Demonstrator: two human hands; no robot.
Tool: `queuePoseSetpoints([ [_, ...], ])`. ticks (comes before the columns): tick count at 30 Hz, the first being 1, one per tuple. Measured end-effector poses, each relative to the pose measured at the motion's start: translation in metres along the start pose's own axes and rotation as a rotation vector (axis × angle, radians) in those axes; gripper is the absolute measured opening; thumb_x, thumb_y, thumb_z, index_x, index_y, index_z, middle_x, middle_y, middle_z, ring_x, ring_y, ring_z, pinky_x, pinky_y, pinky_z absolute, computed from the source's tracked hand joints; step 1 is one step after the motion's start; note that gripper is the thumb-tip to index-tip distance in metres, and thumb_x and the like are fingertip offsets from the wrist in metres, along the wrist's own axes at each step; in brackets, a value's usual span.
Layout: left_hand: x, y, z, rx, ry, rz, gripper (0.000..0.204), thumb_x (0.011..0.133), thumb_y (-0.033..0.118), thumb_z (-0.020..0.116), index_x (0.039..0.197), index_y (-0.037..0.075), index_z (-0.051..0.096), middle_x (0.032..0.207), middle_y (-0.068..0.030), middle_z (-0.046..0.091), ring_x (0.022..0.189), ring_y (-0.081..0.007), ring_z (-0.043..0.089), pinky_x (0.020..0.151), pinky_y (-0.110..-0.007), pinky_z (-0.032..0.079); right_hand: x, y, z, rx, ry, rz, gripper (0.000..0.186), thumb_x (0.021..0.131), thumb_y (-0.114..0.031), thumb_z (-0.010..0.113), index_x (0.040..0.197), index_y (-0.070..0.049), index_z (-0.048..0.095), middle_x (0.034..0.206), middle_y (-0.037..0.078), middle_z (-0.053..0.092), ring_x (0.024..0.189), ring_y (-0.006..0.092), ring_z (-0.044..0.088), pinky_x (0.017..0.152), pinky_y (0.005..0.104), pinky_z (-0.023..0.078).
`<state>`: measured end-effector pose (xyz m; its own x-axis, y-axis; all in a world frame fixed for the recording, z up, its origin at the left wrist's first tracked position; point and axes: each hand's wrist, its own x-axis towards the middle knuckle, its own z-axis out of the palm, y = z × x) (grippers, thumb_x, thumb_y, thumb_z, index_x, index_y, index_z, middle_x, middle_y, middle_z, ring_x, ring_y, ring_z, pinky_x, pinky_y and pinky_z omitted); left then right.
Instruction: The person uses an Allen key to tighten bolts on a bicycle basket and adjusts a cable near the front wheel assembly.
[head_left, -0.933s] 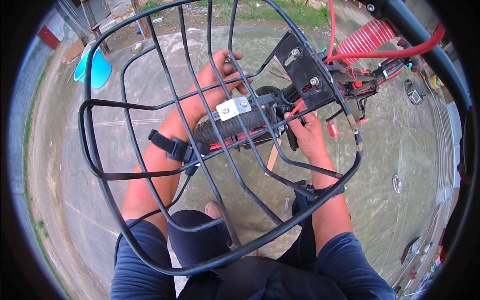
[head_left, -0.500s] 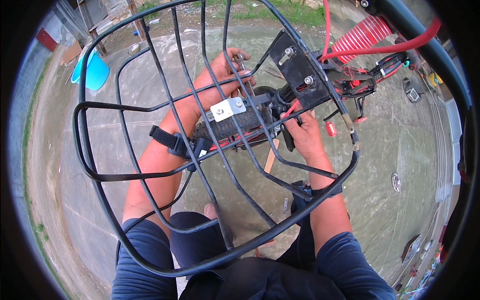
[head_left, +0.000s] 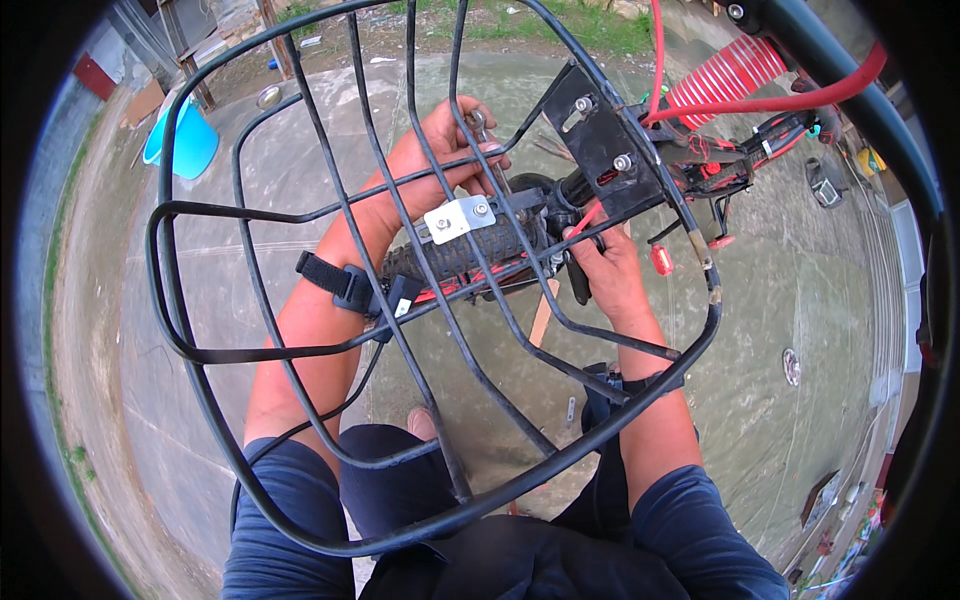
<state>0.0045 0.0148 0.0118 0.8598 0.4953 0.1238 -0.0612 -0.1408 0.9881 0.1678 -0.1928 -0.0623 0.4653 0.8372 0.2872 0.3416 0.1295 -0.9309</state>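
A black wire bicycle basket [head_left: 345, 548] spreads between me and my hands, fixed to a bicycle's front by a black plate [head_left: 600, 145]. Under its bars, my left hand [head_left: 445, 150] is closed round a silver wrench [head_left: 485, 130], beside the knobbly front tyre [head_left: 460, 255]. A small silver bracket [head_left: 460, 219] with two bolts sits over the tyre. On the wheel's other side my right hand [head_left: 608, 272] is closed near the fork, its thumb by a red cable [head_left: 585, 218]. A black part [head_left: 577, 278] shows at that hand; what its hidden fingers grip, I cannot make out.
Black handlebar tubing [head_left: 850, 100] and a thick red cable [head_left: 780, 100] cross the upper right, near a red-and-white coiled part [head_left: 728, 75]. A blue tub [head_left: 185, 140] stands far left on concrete. A loose small wrench-like piece [head_left: 571, 409] lies below.
The basket and bicycle front have shifted very slightly to the right in view. Both hands keep nearly the same places and holds.
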Motion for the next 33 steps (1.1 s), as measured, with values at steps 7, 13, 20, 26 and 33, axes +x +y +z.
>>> queuePoseSetpoints([
  [7,-0.002,-0.019,0.0,-0.272,0.089,-0.18,0.025,0.094,0.011,0.065,0.111,0.004,0.049,0.09,-0.0115,0.066,0.074,-0.0179,0.069,0.059,-0.027,0.055,0.0,0.002,0.0,0.024,0.001,-0.002,0.031,0.09,-0.009,0.066,0.12,-0.001,0.064,0.114,0.009,0.058,0.106,0.0193,0.051,0.095,0.0318,0.04],
  [13,-0.001,-0.035,-0.007,-0.239,0.083,-0.557,0.021,0.094,0.01,0.063,0.109,-0.003,0.056,0.086,-0.0157,0.068,0.074,-0.0208,0.07,0.058,-0.03,0.058,0.0,0.002,-0.003,0.028,-0.015,0.05,0.032,0.09,-0.008,0.066,0.12,-0.001,0.064,0.116,0.01,0.059,0.109,0.0203,0.052,0.097,0.0323,0.04],
  [20,-0.007,-0.024,-0.011,-0.36,0.276,-0.282,0.039,0.096,0.008,0.059,0.128,-0.004,0.04,0.085,-0.0173,0.066,0.075,-0.0225,0.071,0.058,-0.031,0.06,0.0,-0.003,0.0,0.018,-0.015,0.004,0.035,0.091,-0.01,0.066,0.124,-0.001,0.063,0.121,0.011,0.061,0.113,0.0227,0.052,0.101,0.0347,0.039],
  [26,-0.016,-0.006,0.004,-0.167,0.249,-0.117,0.037,0.098,0.012,0.057,0.129,0.001,0.039,0.096,-0.0176,0.065,0.074,-0.0203,0.068,0.059,-0.026,0.056,0.001,-0.006,0.0,0.005,-0.016,-0.01,0.037,0.091,-0.012,0.066,0.125,-0.001,0.062,0.121,0.012,0.061,0.114,0.0228,0.052,0.102,0.0352,0.038],
  [33,-0.018,-0.006,0.007,-0.021,0.226,-0.067,0.036,0.094,-0.001,0.056,0.126,0.003,0.039,0.094,-0.0154,0.066,0.077,-0.0211,0.069,0.06,-0.028,0.056,0.0,0.0,0.0,-0.014,0.0,-0.017,0.037,0.09,-0.012,0.067,0.126,-0.002,0.063,0.12,0.011,0.061,0.114,0.0225,0.051,0.102,0.0349,0.038],
])
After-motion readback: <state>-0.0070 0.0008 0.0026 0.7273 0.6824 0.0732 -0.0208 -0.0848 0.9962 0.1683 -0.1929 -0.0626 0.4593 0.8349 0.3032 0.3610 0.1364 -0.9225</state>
